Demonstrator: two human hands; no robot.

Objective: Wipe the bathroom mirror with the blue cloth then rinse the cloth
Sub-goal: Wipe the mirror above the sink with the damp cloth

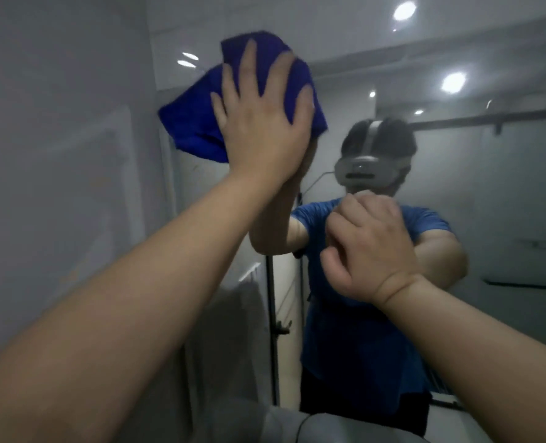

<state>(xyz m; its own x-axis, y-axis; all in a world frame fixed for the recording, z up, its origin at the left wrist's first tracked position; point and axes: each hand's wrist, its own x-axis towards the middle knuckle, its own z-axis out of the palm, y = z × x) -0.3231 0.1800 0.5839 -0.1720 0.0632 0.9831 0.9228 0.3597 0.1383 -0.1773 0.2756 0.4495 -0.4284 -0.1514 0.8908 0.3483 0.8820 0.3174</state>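
Observation:
The blue cloth [195, 119] is bunched flat against the bathroom mirror [505, 193], high up near its left edge. My left hand [262, 123] presses on it with straight, spread fingers, palm toward the glass. My right hand [367, 247] is raised lower and to the right, close to the mirror, its fingers curled with nothing in them. The glass looks hazy and reflects a person in a blue shirt wearing a headset.
A pale tiled wall [57, 155] runs along the left, meeting the mirror's left edge. A white rounded basin rim [297, 423] shows at the bottom. The mirror reflects ceiling lights and a dark rail of a glass shower screen.

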